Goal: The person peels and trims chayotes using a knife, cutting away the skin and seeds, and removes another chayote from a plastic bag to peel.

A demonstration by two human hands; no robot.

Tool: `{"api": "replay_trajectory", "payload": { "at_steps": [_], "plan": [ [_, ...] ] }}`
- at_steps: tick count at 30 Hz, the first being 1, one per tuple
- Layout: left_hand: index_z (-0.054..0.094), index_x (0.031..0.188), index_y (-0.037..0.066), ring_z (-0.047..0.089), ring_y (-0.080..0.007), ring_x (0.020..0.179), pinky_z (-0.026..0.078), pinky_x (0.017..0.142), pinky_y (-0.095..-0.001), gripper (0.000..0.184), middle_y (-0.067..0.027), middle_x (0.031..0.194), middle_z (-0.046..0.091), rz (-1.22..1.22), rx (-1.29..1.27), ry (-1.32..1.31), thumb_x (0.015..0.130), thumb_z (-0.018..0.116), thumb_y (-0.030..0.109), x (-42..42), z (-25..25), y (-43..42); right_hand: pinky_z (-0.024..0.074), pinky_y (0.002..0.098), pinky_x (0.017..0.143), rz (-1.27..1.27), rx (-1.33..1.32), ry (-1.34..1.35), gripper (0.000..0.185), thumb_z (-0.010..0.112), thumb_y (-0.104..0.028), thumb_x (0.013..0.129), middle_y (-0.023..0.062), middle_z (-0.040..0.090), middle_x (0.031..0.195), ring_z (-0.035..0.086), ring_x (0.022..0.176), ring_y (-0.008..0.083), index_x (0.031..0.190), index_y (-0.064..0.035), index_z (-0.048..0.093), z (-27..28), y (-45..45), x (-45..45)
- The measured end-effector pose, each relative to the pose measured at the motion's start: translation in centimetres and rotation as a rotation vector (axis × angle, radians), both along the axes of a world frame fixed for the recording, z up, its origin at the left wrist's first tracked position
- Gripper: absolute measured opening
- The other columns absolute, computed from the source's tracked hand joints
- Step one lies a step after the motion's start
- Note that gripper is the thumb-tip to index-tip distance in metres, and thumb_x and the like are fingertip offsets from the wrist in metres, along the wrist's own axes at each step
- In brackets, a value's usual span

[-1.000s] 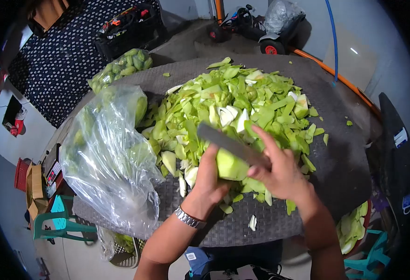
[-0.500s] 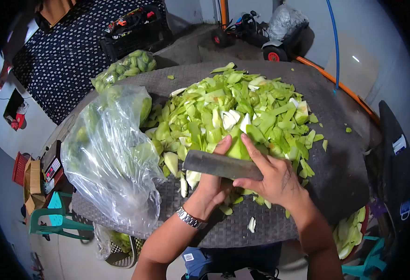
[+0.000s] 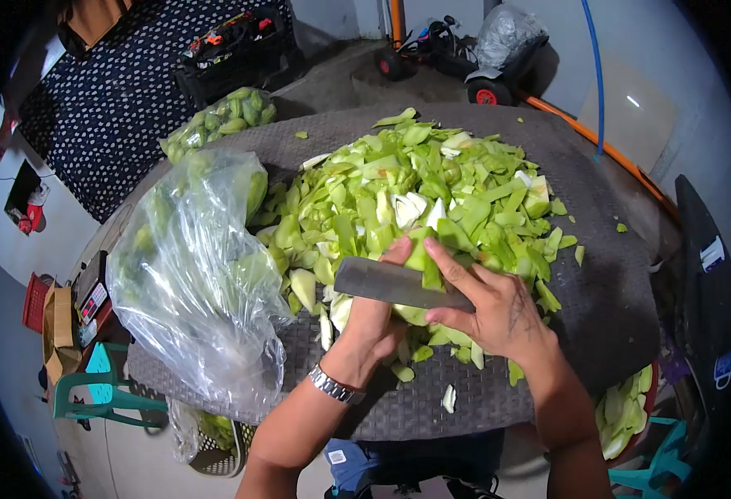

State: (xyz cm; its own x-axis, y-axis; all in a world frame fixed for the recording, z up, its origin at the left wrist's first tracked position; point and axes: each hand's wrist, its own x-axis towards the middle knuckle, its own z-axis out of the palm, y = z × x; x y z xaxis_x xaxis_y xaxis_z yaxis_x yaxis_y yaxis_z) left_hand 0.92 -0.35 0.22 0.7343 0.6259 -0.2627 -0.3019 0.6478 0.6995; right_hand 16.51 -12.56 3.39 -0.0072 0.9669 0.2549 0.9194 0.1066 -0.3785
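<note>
My left hand (image 3: 370, 323), with a steel watch (image 3: 336, 387) on the wrist, is closed round a pale green chayote-like vegetable (image 3: 416, 247). My right hand (image 3: 498, 312) grips a broad, dark-bladed knife (image 3: 382, 281), its blade lying across the vegetable and pointing left. A strip of green peel (image 3: 434, 274) rises at the blade's far edge. The knife's handle is hidden inside my right hand. Just beyond both hands spreads a big heap of green peelings (image 3: 474, 208) with some whitish pieces in it.
A clear plastic bag (image 3: 195, 283) of green vegetables lies left on the dark woven tabletop (image 3: 607, 333). Another filled bag (image 3: 224, 121) sits at the far left edge. Below are a turquoise chair (image 3: 108, 395), a slatted basket (image 3: 220, 460) and, at right, a container of pale green pieces (image 3: 623, 416).
The knife and my right hand have shifted slightly right and nearer me. A peel strip now stands out over the blade, and more of the vegetable shows below it.
</note>
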Motion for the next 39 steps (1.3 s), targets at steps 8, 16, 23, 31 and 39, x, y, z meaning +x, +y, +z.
{"api": "replay_trajectory", "payload": {
  "at_steps": [8, 16, 23, 31, 39],
  "plan": [
    [0.056, 0.145, 0.005, 0.068, -0.0291, 0.121, 0.056, 0.104, -0.0463, 0.062, -0.0152, 0.136, 0.066, -0.02, 0.08, 0.044, 0.106, 0.057, 0.054, 0.0, -1.1, 0.6, 0.0523, 0.0525, 0.101, 0.051, 0.285, 0.02, 0.106, 0.074, -0.065, 0.089, 0.0325, 0.067, 0.124, 0.066, 0.117, 0.05, 0.163, -0.0019, 0.032, -1.0, 0.7, 1.1],
    [0.058, 0.141, 0.005, 0.07, -0.0275, 0.115, 0.059, 0.1, -0.0446, 0.054, -0.0148, 0.13, 0.068, 0.004, 0.097, 0.001, 0.106, 0.06, 0.046, -0.2, -0.5, 0.7, 0.0405, 0.0504, 0.116, 0.049, 0.18, 0.089, 0.11, 0.076, -0.064, 0.086, 0.0337, 0.055, 0.143, 0.052, 0.137, 0.0479, 0.164, -0.0006, 0.031, -0.2, 0.3, 0.6],
    [0.061, 0.122, 0.01, 0.068, -0.0141, 0.101, 0.058, 0.085, -0.0332, 0.03, -0.0041, 0.114, 0.068, -0.008, 0.079, 0.001, 0.107, 0.062, 0.035, -0.1, -0.9, -0.6, 0.0494, 0.0499, 0.1, 0.002, 0.168, 0.184, 0.101, 0.076, -0.058, 0.091, 0.0274, 0.068, 0.107, 0.067, 0.112, 0.0451, 0.161, 0.0003, 0.034, -0.4, 0.4, 1.1],
    [0.059, 0.137, 0.009, 0.071, -0.0199, 0.097, 0.061, 0.081, -0.037, 0.046, -0.0083, 0.12, 0.07, -0.117, 0.066, 0.055, 0.109, 0.055, 0.045, 0.4, 1.1, -1.7, 0.0557, 0.0424, 0.072, -0.121, -0.185, 0.845, 0.08, 0.069, -0.049, 0.101, 0.0227, 0.07, 0.081, 0.073, 0.074, 0.0359, 0.155, 0.0016, 0.04, -0.2, 0.3, 2.7],
    [0.061, 0.138, 0.006, 0.071, -0.0257, 0.111, 0.058, 0.094, -0.0401, 0.055, -0.0137, 0.127, 0.07, -0.077, -0.069, 0.024, 0.107, 0.056, 0.051, 0.0, 0.8, -0.9, 0.0572, 0.0469, 0.09, -0.082, -0.042, 0.517, 0.104, 0.078, -0.055, 0.092, 0.0316, 0.072, 0.096, 0.075, 0.098, 0.0432, 0.163, 0.0021, 0.026, 0.9, -0.3, 0.4]
  ]
}}
